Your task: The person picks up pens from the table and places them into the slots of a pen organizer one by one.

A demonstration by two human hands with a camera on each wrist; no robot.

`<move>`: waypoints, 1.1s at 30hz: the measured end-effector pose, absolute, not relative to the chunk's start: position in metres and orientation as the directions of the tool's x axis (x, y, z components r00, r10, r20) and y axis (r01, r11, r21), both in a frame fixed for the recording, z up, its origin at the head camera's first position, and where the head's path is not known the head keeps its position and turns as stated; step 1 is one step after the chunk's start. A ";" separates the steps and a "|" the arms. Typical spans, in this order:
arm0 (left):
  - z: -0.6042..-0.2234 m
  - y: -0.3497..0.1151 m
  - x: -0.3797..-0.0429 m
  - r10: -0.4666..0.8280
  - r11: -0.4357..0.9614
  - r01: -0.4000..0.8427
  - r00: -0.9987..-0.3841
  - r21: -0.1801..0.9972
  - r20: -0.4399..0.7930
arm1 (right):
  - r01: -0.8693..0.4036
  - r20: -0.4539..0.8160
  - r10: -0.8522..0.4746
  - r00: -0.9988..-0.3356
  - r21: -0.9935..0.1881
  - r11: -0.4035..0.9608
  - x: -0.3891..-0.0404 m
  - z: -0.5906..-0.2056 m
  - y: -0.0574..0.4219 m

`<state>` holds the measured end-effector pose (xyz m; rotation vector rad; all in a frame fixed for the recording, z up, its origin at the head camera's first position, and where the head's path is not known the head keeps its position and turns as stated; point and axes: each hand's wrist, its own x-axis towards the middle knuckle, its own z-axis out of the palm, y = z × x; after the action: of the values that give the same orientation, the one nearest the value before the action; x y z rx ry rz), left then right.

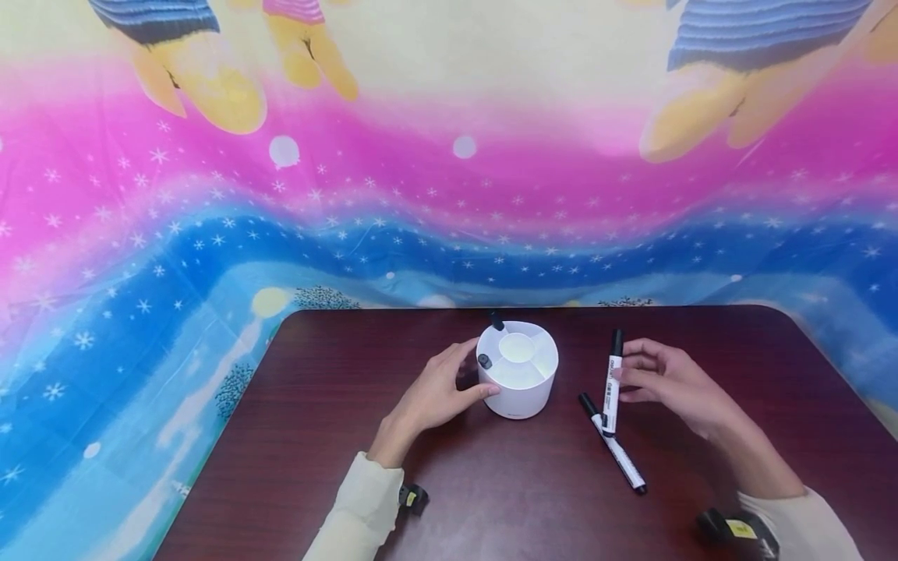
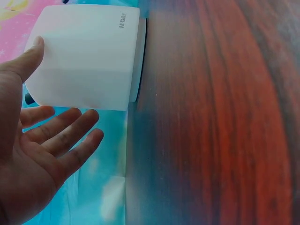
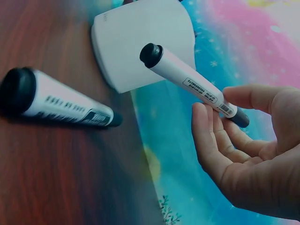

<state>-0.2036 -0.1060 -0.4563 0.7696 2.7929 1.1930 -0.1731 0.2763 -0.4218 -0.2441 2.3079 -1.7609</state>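
A white round pen holder (image 1: 519, 401) with divided compartments stands on the table, and two black marker ends (image 1: 484, 361) poke up at its left and back. My left hand (image 1: 438, 389) is at its left side, thumb touching the wall; in the left wrist view the fingers are spread and relaxed along its edge. My right hand (image 1: 666, 382) pinches a white whiteboard marker (image 1: 612, 389) between thumb and fingers, black cap up and tilted. Below it a second white marker (image 1: 623, 460) with black ends lies slanted on the table, overlapped by the held one in the head view.
The dark red-brown wooden table (image 1: 316, 428) has rounded back corners. Behind it hangs a colourful cloth (image 1: 393, 179) with snowflakes and cartoon figures. A black wrist device (image 1: 414, 499) is on the left cuff, another (image 1: 737, 530) on the right.
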 end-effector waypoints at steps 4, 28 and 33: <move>-0.458 -0.106 -0.204 0.439 0.588 0.432 -0.880 0.684 0.179 | -0.023 -0.030 -0.254 -0.967 -0.979 0.204 -0.175 -0.416 0.272; -0.457 -0.105 -0.205 0.440 0.589 0.437 -0.879 0.680 0.183 | -0.037 0.043 -0.193 -0.980 -0.999 -0.036 -0.188 -0.388 0.239; -0.457 -0.105 -0.204 0.440 0.588 0.438 -0.879 0.680 0.185 | -0.043 0.054 -0.184 -0.981 -0.997 -0.061 -0.189 -0.384 0.234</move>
<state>-0.2045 -0.1051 -0.4569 0.7731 2.7969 1.1957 -0.1894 0.2339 -0.3842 -0.2535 2.0831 -2.2055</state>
